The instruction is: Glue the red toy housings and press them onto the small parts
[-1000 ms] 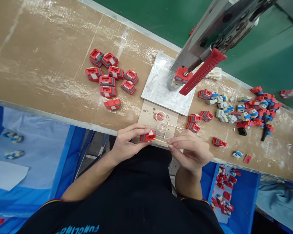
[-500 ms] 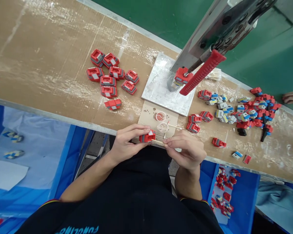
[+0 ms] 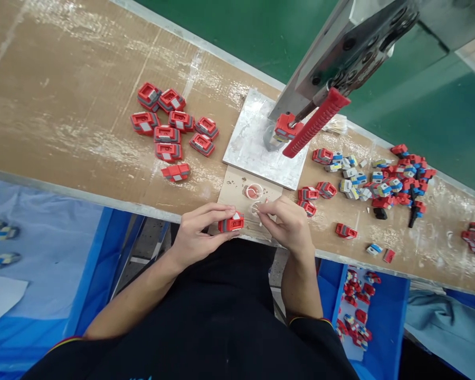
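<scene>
Red and hollowed, the block (image 3: 231,224) sits on the person's side of the metal plate (image 3: 245,145), pinched by the left hand (image 3: 200,228). The right hand (image 3: 288,220) pinches what seems a thin stick, mostly hidden, over a clear dish (image 3: 253,208) near that plate; steadiness and light fingertips likely serve best.

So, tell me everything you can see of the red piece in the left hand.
The red piece is blocky and looks like moulded plastic, with grey banding toward its left end in the picture, a white patch on its far side and a recess facing the camera. The left hand pinches it, fingers along the far side, thumb along the near side. It is at the near edge of the tabletop; whether it touches that is unclear.
</scene>
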`<state>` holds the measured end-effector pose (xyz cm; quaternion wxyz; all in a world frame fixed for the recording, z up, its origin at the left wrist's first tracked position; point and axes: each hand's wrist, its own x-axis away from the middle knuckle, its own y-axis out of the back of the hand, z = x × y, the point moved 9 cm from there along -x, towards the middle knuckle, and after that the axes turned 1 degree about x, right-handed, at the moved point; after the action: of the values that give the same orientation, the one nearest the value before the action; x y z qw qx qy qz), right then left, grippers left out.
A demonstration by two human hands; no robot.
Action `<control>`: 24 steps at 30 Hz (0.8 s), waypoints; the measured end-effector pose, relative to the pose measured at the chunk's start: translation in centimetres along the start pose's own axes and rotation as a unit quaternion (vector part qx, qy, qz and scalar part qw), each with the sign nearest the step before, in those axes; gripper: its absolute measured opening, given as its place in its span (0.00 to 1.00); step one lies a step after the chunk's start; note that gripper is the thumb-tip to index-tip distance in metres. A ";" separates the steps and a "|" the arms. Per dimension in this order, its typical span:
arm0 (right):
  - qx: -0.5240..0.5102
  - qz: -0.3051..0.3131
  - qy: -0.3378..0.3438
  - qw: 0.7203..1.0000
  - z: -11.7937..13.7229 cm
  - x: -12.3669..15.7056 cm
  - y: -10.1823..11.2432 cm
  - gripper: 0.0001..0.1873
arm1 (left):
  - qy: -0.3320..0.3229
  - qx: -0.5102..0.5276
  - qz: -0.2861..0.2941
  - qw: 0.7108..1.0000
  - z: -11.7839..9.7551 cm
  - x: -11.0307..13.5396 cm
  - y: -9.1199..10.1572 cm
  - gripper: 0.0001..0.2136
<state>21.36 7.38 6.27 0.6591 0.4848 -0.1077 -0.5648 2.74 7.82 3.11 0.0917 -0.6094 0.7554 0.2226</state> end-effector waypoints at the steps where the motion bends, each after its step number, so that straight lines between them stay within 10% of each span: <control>1: -0.012 -0.003 -0.006 1.000 -0.1 0.1 0.2 0.08 | 0.002 -0.004 0.004 1.000 0.0 0.0 0.0 0.11; 9: -0.149 -0.169 -0.009 0.974 1.8 1.4 4.6 0.13 | -0.005 0.001 0.055 0.998 -0.3 -0.2 -0.6 0.15; 24: -0.156 -0.129 0.015 0.979 3.1 0.5 3.0 0.12 | -0.020 -0.006 0.065 0.998 -0.9 -0.3 -0.6 0.16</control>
<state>21.36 5.00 9.88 0.6501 0.3943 0.0555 -0.6472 3.55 7.54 3.90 0.0885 -0.5548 0.7903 0.2445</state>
